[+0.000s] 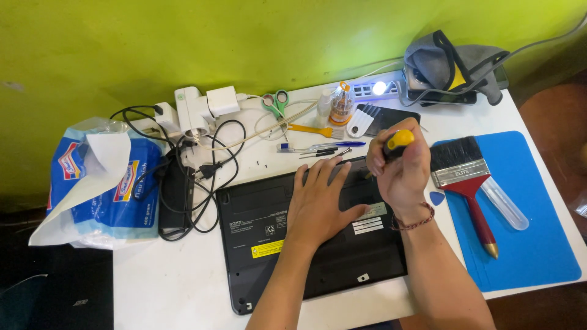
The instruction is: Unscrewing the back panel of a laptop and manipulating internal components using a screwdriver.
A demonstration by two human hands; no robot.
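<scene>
Currently: black laptop (287,244) lies bottom-up on the white worktop (165,287), base panel facing the camera, with a yellow label and white labels on it. Left hand (318,205) is pressed flat on the panel, fingers (318,174) spread wide and holding nothing. Right hand (400,168) is closed around a screwdriver (397,142) with a yellow-and-black handle, held near upright at the laptop's rear edge, right of centre. The tip is hidden behind the hand, so whether it sits in a screw head cannot be told.

Judgement on technique: keep the driver square to the panel, press down before turning, and keep the flat hand loading the laptop so it does not skid.

Appearance: matte black casing, slightly dusty, rounded corners, a small white mark near the front edge.

Surroundings, relative to the laptop:
- just behind it, a few tiny dark specks, probably loose screws, beside pens and tweezers (321,148)
- further behind, green-handled scissors (275,102) and a lit power strip (374,89)
- to its right, a blue mat (526,244) carrying a red-handled paintbrush (468,183) and a clear tube (504,203)
- to its left, tangled black cables (189,177) and a blue-and-white bag (101,183)
</scene>
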